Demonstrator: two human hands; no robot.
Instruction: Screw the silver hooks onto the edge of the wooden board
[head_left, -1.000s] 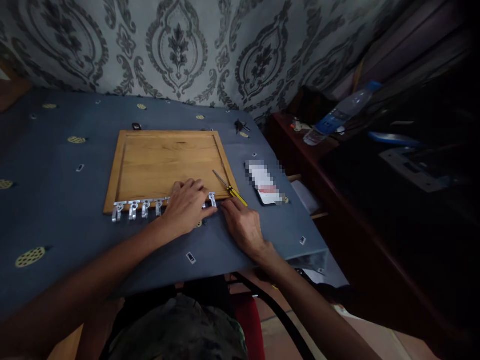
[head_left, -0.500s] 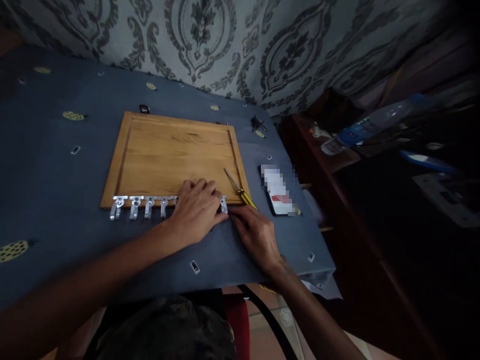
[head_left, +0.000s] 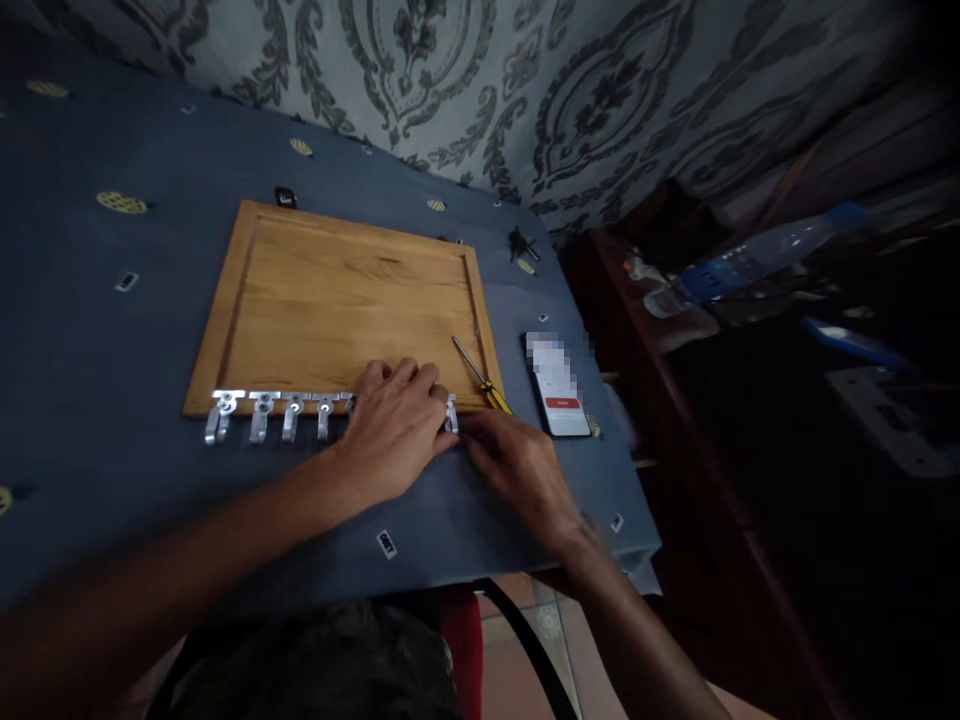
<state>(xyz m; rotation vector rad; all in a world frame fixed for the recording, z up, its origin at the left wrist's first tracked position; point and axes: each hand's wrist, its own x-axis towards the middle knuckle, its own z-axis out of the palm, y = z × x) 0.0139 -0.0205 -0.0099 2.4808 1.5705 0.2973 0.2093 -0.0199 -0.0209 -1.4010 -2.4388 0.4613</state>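
Observation:
A wooden board (head_left: 352, 300) with a raised frame lies flat on the cloth. Along its near edge runs a metal hook rail (head_left: 292, 403) with several silver hooks. My left hand (head_left: 397, 425) covers the rail's right part, fingers curled over it and thumb beside the end hook (head_left: 451, 416). Close to that end, at the board's near right corner, my right hand (head_left: 521, 465) has its fingers pinched together; what they hold, if anything, is hidden. A screwdriver (head_left: 484, 377) with a yellow and black handle rests on the board's right edge, just beyond my right hand.
A phone (head_left: 559, 385) with a lit screen lies right of the board. Keys (head_left: 521, 243) and a small black item (head_left: 285, 197) are behind it. Past the table's right edge, a dark red cabinet (head_left: 660, 370) bears a plastic bottle (head_left: 750, 260). A patterned curtain (head_left: 420, 90) hangs at the back.
The camera view has shifted slightly, so the board appears a little further left. Both hands keep nearly the same places at the rail.

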